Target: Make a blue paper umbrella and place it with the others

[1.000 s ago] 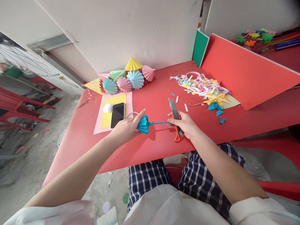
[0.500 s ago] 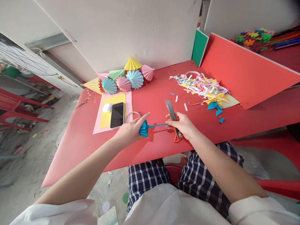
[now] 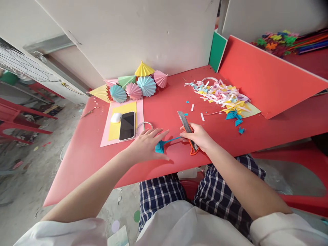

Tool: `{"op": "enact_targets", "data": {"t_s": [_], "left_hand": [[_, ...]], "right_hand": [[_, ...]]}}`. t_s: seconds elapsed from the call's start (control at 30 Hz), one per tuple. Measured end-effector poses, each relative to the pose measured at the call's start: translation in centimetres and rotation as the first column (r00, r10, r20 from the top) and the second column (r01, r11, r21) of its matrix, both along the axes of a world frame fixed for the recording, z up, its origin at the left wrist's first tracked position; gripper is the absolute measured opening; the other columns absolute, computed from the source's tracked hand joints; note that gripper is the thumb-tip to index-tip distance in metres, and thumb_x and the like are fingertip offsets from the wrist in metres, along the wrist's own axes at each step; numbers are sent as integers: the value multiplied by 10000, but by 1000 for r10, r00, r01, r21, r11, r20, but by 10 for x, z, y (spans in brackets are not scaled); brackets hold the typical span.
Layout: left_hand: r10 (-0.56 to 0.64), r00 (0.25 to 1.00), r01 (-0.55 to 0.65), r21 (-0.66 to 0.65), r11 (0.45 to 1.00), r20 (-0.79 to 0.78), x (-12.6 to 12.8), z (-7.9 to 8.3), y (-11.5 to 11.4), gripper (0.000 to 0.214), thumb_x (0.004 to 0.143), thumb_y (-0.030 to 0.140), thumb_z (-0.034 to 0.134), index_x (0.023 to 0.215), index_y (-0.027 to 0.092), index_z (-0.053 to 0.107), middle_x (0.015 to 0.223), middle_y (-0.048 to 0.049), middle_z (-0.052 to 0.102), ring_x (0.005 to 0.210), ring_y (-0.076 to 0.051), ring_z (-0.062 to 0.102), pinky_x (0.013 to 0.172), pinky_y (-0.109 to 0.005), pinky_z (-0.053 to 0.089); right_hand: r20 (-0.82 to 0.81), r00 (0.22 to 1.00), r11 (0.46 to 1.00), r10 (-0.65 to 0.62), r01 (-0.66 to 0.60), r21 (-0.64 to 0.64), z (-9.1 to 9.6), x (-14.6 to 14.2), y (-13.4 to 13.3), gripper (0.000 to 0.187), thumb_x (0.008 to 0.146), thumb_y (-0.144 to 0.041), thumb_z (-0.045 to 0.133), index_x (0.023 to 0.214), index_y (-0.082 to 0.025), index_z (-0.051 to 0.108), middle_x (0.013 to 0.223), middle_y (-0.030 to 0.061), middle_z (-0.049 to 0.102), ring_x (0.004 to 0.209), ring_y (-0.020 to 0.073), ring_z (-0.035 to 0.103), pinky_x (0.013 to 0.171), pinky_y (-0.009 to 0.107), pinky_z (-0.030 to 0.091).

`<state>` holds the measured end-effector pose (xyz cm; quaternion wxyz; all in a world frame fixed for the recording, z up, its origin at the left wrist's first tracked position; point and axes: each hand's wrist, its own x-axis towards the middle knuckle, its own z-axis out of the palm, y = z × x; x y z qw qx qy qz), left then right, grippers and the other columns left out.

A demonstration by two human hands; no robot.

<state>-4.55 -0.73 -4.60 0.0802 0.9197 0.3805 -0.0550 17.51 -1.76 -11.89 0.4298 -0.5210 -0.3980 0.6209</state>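
Note:
My left hand [image 3: 148,145] lies over a small blue folded-paper piece [image 3: 160,147] on the red table [image 3: 164,112], fingers stretched flat and pressing it down; only part of the paper shows under the fingers. A thin blue stem [image 3: 173,139] runs from it toward my right hand [image 3: 198,136]. That hand is closed round an orange utility knife [image 3: 188,131] with its blade extended and pointing away from me, its fingertips at the end of the stem.
Several pleated paper umbrellas [image 3: 135,87] sit at the table's back left. A phone [image 3: 127,125] and a white earbud case [image 3: 115,117] lie on pink and yellow paper; a wire ring [image 3: 142,125] is beside them. Paper scraps [image 3: 222,99] pile at back right by a tilted red board [image 3: 263,75].
My left hand has lowered the blue paper piece from a raised grip down onto the table and flattened over it. The right hand with the knife shifted slightly left and nearer.

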Motion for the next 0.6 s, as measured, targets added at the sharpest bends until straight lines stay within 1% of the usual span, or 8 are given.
{"op": "enact_targets", "data": {"t_s": [0.07, 0.13, 0.2, 0.27, 0.37, 0.47, 0.53, 0.6], "left_hand": [[21, 999, -17, -136, 991, 33, 12, 10, 7, 639, 801, 636, 407, 1271, 209, 481, 1297, -94, 506, 1131, -257, 495, 925, -359, 364], [84, 996, -79, -273, 959, 9, 27, 14, 19, 453, 873, 492, 370, 1128, 201, 604, 1116, -68, 632, 982, -206, 575, 813, -288, 401], [161, 986, -161, -386, 908, -32, 42, 10, 32, 338, 830, 395, 457, 995, 188, 666, 969, -46, 678, 860, -180, 596, 703, -243, 393], [155, 987, -159, -452, 878, -44, 53, 3, 44, 261, 762, 372, 535, 837, 182, 697, 810, -19, 679, 723, -145, 582, 606, -214, 365], [187, 981, -189, -530, 827, -58, 62, -8, 54, 271, 717, 404, 556, 683, 164, 677, 560, 8, 571, 513, -98, 475, 485, -207, 305], [249, 966, -240, -600, 764, -69, 62, -12, 57, 242, 696, 373, 551, 640, 158, 645, 492, 16, 492, 449, -87, 411, 440, -209, 290], [296, 951, -280, -641, 714, -86, 62, -13, 58, 201, 674, 333, 553, 632, 154, 634, 490, 10, 486, 445, -93, 421, 433, -209, 308], [336, 937, -311, -673, 671, -98, 62, -13, 59, 168, 652, 299, 557, 614, 150, 624, 492, 6, 488, 450, -99, 437, 435, -211, 331]], "right_hand": [[0, 1000, 1000, 15, -15, -7, 0, 0, 2, 223, 698, -140, 670, 897, -180, 578, 625, -27, 629, 568, 129, 659, 590, 262, 580], [-10, 999, 999, 40, -40, -15, 0, -2, 4, 223, 699, -119, 663, 893, -178, 570, 629, -29, 631, 573, 126, 661, 584, 253, 578], [-11, 998, 998, 60, -61, -19, 0, -5, 6, 224, 705, -105, 652, 894, -175, 556, 637, -25, 635, 586, 128, 665, 592, 251, 576], [7, 997, 997, 74, -74, -22, 1, -7, 9, 220, 716, -110, 645, 898, -173, 540, 636, -23, 634, 585, 125, 662, 597, 255, 574], [65, 994, 996, 91, -89, -25, 2, -5, 13, 207, 732, -143, 642, 899, -173, 523, 638, -16, 630, 574, 123, 652, 586, 257, 566], [186, 980, 997, 77, -75, -14, 5, 4, 13, 151, 786, -248, 598, 899, -188, 518, 630, -25, 614, 461, 100, 598, 476, 225, 518], [272, 960, 998, 63, -64, -4, 9, 12, 8, 127, 820, -307, 548, 879, -195, 538, 566, -47, 569, 365, 80, 522, 388, 197, 441], [372, 924, 996, 86, -94, 1, 14, 17, -1, 145, 840, -318, 507, 892, -202, 576, 503, -57, 522, 327, 80, 478, 360, 192, 383]]}}
